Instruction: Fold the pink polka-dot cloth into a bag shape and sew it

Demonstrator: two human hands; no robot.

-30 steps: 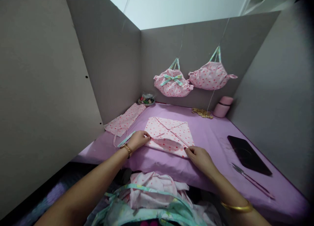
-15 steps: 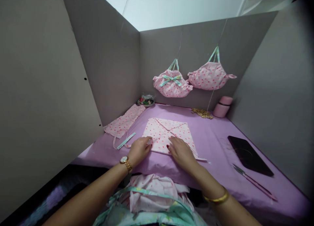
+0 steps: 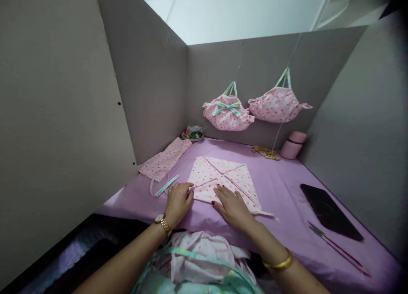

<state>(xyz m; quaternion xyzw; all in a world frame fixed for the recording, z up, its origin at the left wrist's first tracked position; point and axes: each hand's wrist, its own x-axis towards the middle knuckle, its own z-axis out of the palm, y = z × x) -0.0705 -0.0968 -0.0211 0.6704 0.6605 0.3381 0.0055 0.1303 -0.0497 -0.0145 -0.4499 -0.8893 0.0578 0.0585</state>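
A pink dotted fabric piece (image 3: 236, 175), folded like an envelope with crossing diagonal edges, lies flat on the purple tablecloth (image 3: 287, 200). At its lower left corner, my left hand (image 3: 179, 200) has fingers and thumb closed together on the fabric edge. My right hand (image 3: 232, 204) lies spread, palm down, on the fabric's lower middle. A thin strip sticks out from the lower right corner. Beside my left hand is a mint strip (image 3: 167, 185). More pink and mint fabric (image 3: 204, 255) is bunched below the table edge.
Another dotted fabric piece (image 3: 167, 160) and a small basket (image 3: 193, 133) are at the back left. Two dotted pouches (image 3: 228, 115) hang at the back. A pink flask (image 3: 293, 145) stands back right; a black tablet-like object (image 3: 330, 211) and pink-handled scissors (image 3: 339, 249) lie right.
My left hand has shifted slightly left and down, and a diagonal edge now shows on the fabric's left side. My right hand has flattened more over the fabric. The view has shifted slightly.
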